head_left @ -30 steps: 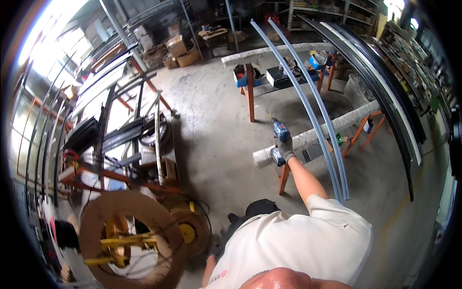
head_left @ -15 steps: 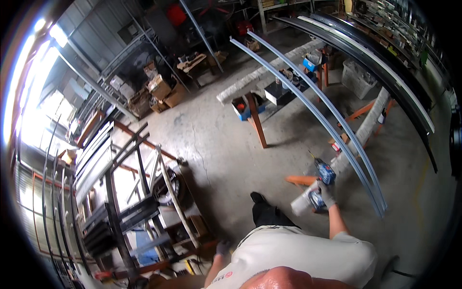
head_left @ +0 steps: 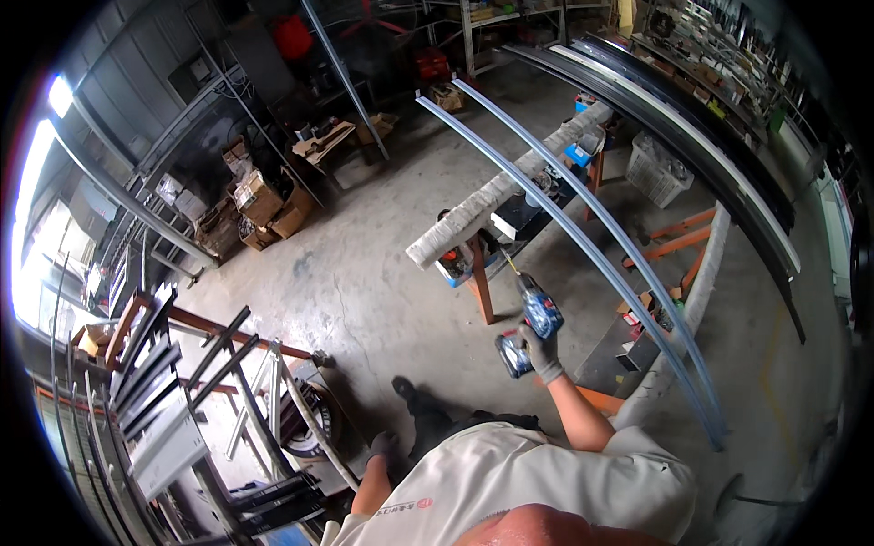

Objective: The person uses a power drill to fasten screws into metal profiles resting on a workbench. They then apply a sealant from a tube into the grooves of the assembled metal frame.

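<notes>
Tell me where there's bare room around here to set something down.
Open concrete floor lies between the cardboard boxes and the far white-wrapped beam. The orange-framed rack at left looks crowded with dark profiles.

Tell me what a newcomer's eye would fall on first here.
Probably the blue cordless drill gripped in the gloved right hand, just right of centre. Next, likely, the two long pale-blue rails slanting from upper centre to lower right, then the long black and white strips at upper right.
</notes>
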A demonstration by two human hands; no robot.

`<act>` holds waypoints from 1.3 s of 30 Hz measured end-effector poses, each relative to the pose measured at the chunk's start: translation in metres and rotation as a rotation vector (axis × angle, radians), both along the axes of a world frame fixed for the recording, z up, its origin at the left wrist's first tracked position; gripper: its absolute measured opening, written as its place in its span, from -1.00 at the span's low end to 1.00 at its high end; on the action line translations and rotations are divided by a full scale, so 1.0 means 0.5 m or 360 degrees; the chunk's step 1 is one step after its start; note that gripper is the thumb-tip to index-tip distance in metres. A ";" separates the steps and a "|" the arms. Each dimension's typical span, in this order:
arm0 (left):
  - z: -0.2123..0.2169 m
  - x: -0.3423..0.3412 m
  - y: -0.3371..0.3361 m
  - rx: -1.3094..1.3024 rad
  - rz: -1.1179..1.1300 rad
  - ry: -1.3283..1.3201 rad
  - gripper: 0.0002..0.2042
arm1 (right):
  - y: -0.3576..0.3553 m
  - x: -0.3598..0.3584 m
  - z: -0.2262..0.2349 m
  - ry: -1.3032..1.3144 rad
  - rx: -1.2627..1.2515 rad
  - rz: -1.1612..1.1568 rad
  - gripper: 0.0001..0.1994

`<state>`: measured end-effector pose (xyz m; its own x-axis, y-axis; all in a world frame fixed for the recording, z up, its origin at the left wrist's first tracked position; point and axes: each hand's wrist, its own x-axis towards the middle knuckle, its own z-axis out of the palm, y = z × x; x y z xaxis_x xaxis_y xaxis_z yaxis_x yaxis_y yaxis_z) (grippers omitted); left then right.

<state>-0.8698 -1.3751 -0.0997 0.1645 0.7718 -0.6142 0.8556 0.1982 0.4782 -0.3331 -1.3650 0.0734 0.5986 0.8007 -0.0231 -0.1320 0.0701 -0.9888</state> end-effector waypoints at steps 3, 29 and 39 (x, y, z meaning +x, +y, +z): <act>-0.026 -0.001 0.171 -0.0061 0.0141 -0.0228 -0.59 | 0.196 -0.058 0.107 0.0155 0.0051 0.0278 -0.71; -0.080 -0.224 1.510 0.0037 -0.0524 -0.0158 -0.64 | 1.335 -0.171 -0.155 -0.1034 -0.0747 -0.0525 -0.54; 0.256 0.178 2.165 0.0039 0.0035 -0.0910 -0.69 | 1.983 -0.148 0.050 -0.1530 -0.0479 0.0799 -0.84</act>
<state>-0.7808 -0.2928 0.0281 0.4490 0.7918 -0.4141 0.4552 0.1960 0.8685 -0.4072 -0.3737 0.0983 0.0834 0.9956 0.0416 0.7482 -0.0350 -0.6626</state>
